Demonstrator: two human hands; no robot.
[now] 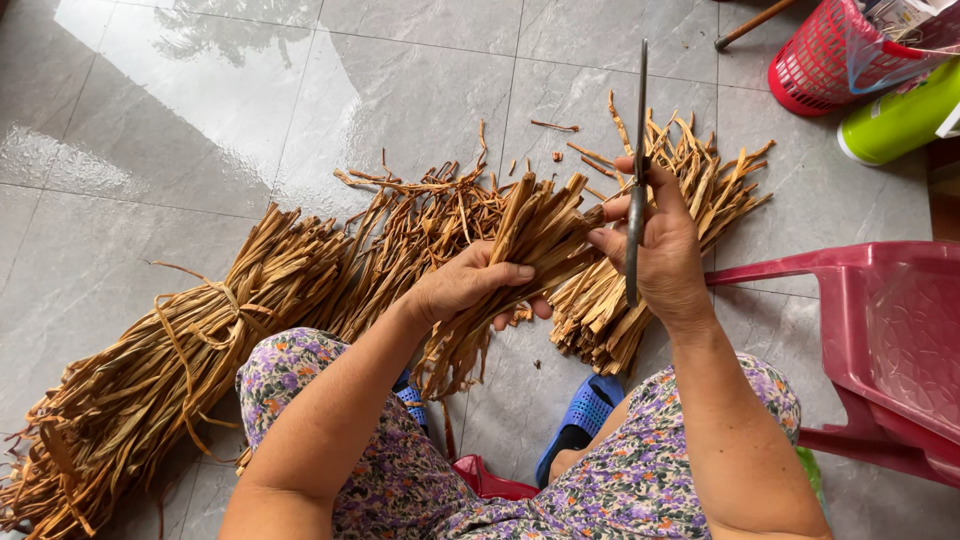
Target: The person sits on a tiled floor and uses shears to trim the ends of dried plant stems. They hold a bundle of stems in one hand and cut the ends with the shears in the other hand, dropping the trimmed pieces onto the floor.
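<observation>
Two hands grip: left hand (pixel 470 285) clamps dried strips (pixel 530 235), right hand (pixel 655 245) clasps knife (pixel 637 150).

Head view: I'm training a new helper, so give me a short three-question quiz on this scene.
1. True or false: the left hand grips a bunch of dried strips.
2. What does the right hand hold? A) a brush B) a long blade C) a rope
3. Fill in: the big bundle lying on the floor at the left is tied round with a ____ of the same material.

Key: 1 true. 2 B; the blade stands nearly upright, tip pointing away from the person. 3 strip.
</observation>
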